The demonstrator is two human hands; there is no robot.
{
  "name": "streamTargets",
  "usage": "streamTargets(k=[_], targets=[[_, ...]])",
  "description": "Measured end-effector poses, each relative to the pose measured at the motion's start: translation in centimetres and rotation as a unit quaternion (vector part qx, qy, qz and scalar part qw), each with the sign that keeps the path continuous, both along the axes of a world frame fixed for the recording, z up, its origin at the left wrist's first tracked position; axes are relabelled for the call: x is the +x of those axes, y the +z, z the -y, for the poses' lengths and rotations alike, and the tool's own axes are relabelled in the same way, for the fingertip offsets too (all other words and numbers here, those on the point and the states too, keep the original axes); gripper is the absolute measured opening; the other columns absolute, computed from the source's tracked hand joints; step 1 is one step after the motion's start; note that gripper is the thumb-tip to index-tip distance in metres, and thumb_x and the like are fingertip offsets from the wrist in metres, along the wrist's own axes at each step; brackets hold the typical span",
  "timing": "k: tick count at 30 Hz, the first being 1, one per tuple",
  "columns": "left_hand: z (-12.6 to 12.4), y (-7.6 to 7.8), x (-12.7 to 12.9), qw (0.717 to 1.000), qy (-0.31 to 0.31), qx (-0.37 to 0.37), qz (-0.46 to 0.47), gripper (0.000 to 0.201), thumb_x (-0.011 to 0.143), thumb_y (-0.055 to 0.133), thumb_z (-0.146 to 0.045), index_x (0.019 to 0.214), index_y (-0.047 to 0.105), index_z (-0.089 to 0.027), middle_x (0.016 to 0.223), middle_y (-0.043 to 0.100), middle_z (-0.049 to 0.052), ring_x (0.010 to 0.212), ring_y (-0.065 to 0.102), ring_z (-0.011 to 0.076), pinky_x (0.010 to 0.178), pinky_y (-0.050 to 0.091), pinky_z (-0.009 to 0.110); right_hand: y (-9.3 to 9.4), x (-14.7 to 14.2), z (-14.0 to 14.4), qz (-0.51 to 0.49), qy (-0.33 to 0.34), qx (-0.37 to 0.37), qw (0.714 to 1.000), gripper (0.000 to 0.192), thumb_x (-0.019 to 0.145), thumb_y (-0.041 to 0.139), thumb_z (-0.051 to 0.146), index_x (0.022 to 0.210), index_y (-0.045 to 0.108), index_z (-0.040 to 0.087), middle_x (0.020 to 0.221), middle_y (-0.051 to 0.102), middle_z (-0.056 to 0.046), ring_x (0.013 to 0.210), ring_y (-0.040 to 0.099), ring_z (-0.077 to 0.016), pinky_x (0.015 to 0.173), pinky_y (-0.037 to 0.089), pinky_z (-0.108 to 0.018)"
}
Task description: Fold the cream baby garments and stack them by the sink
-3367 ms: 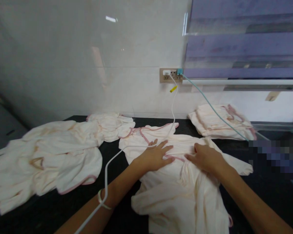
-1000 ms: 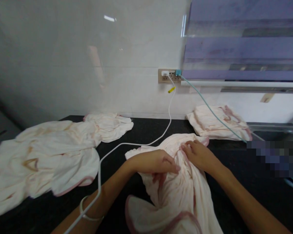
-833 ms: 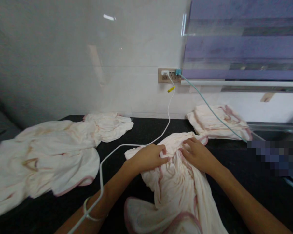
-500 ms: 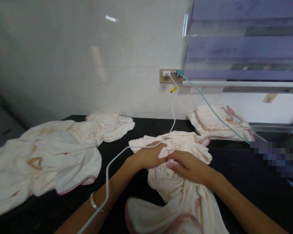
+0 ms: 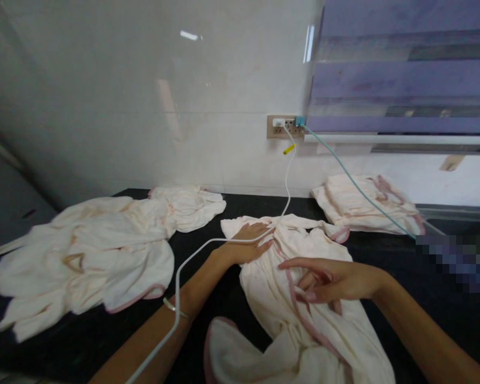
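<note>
Cream garment with pink trim lies rumpled on the black counter, centre front, its near end trailing toward the lower edge of view. Left hand rests flat on the garment's upper left part, fingers stretched out and slightly apart, gripping nothing. Right hand sits over the middle of the garment; index finger extended and pointing left, the other fingers curled under near a pink-edged fold. Cannot tell whether they pinch the fabric.

White cable runs from the wall socket down across the garment's top edge and past the left wrist. Teal cable leaves the same socket toward the right, crossing a folded stack of like garments at back right. Loose heap of the same cream garments spread at left, well apart from the hands. No bin, basket or other container in view; all cloth lies straight on the counter.
</note>
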State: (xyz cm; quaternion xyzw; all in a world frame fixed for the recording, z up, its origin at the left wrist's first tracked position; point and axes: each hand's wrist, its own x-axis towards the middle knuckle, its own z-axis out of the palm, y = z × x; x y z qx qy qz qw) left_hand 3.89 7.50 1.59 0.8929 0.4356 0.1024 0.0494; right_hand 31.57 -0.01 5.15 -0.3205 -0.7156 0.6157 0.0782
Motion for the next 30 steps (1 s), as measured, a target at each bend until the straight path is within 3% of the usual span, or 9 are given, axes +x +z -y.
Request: streamTargets(k=[3, 7, 9, 11, 15, 17, 21, 24, 30], targets=[[0.5, 0.6, 1.0, 0.995, 0.018, 0.08, 0.054, 0.054, 0.099, 0.048, -0.037, 0.15, 0.042, -0.019, 0.15, 0.051, 0.014, 0.141, 0.042, 0.0287, 0.12, 0.03, 0.05, -0.9, -0.6, -0.8, 0.005, -0.102, 0.054, 0.993, 0.052, 0.095, 0.055, 0.057, 0.134, 0.054, 0.023, 0.091, 0.067, -0.002, 0.062, 0.06, -0.0115, 0.05, 0.043, -0.021], [2.3, 2.3, 3.2, 0.976, 0.091, 0.149, 0.133, 0.034, 0.098, 0.049, -0.032, 0.126, 0.053, -0.014, 0.12, 0.062, 0.014, 0.114, 0.058, 0.0273, 0.098, 0.049, 0.042, -3.4, -0.7, -2.9, 0.109, -0.213, 0.356, 0.904, 0.025, 0.097, 0.051, 0.037, 0.096, 0.066, 0.017, 0.087, 0.067, -0.006, 0.076, 0.06, -0.0167, 0.071, 0.049, -0.029], [3.6, 2.9, 4.2, 0.982, 0.097, 0.118, 0.107, 0.024, 0.101, 0.044, -0.034, 0.113, 0.057, -0.017, 0.106, 0.065, 0.01, 0.1, 0.062, 0.0251, 0.087, 0.051, 0.038, -4.3, -0.4, -3.5, 0.156, -0.204, 0.448, 0.856, 0.02, 0.094, 0.054, 0.03, 0.099, 0.068, 0.016, 0.101, 0.069, -0.011, 0.096, 0.061, -0.0219, 0.088, 0.048, -0.035], [5.0, 3.0, 5.2, 0.995, 0.05, 0.07, 0.045, 0.024, 0.103, 0.041, -0.036, 0.102, 0.059, -0.02, 0.095, 0.066, 0.007, 0.089, 0.064, 0.0231, 0.082, 0.052, 0.037, -4.8, 0.0, -3.8, 0.196, -0.202, 0.491, 0.825, 0.029, 0.093, 0.056, 0.031, 0.115, 0.067, 0.015, 0.12, 0.065, -0.016, 0.117, 0.056, -0.0277, 0.103, 0.042, -0.042], [6.9, 2.0, 6.3, 0.99, -0.13, 0.051, -0.031, 0.023, 0.103, 0.044, -0.032, 0.11, 0.062, -0.02, 0.11, 0.066, 0.009, 0.104, 0.063, 0.0241, 0.095, 0.051, 0.039, -5.2, 0.8, -3.9, 0.284, -0.242, 0.501, 0.781, 0.048, 0.093, 0.057, 0.041, 0.133, 0.059, 0.014, 0.137, 0.056, -0.02, 0.133, 0.045, -0.0348, 0.112, 0.034, -0.05], [7.2, 1.3, 6.3, 0.986, -0.148, 0.068, -0.029, 0.031, 0.103, 0.043, -0.032, 0.128, 0.058, -0.021, 0.122, 0.063, 0.012, 0.117, 0.059, 0.027, 0.104, 0.047, 0.046, -5.5, 1.2, -4.2, 0.309, -0.277, 0.492, 0.765, 0.057, 0.092, 0.058, 0.047, 0.138, 0.055, 0.013, 0.143, 0.051, -0.022, 0.138, 0.041, -0.0376, 0.112, 0.033, -0.051], [6.1, -0.2, 5.5, 0.996, -0.072, 0.045, 0.003, 0.055, 0.105, 0.037, -0.05, 0.154, 0.037, -0.024, 0.147, 0.052, 0.014, 0.136, 0.048, 0.0314, 0.118, 0.03, 0.062, -6.1, 2.0, -4.9, 0.345, -0.335, 0.464, 0.744, 0.071, 0.094, 0.055, 0.053, 0.148, 0.043, 0.009, 0.15, 0.044, -0.026, 0.144, 0.036, -0.0405, 0.113, 0.033, -0.052], [4.3, -0.5, 4.1, 1.0, 0.005, 0.013, 0.008, 0.063, 0.104, 0.038, -0.055, 0.157, 0.032, -0.023, 0.159, 0.041, 0.015, 0.146, 0.04, 0.0331, 0.121, 0.027, 0.059, -6.0, 2.6, -5.5, 0.375, -0.366, 0.432, 0.734, 0.068, 0.097, 0.048, 0.055, 0.143, 0.046, 0.005, 0.145, 0.047, -0.03, 0.14, 0.04, -0.0435, 0.11, 0.036, -0.053], [0.8, 0.7, 0.2, 0.971, 0.234, -0.033, -0.037, 0.059, 0.099, 0.042, -0.054, 0.145, 0.05, -0.017, 0.153, 0.049, 0.019, 0.139, 0.05, 0.035, 0.114, 0.039, 0.049, -4.5, 4.5, -6.3, 0.4, -0.47, 0.399, 0.678, 0.061, 0.1, 0.042, 0.05, 0.131, 0.05, -0.002, 0.13, 0.053, -0.035, 0.128, 0.052, -0.0441, 0.104, 0.042, -0.049]])
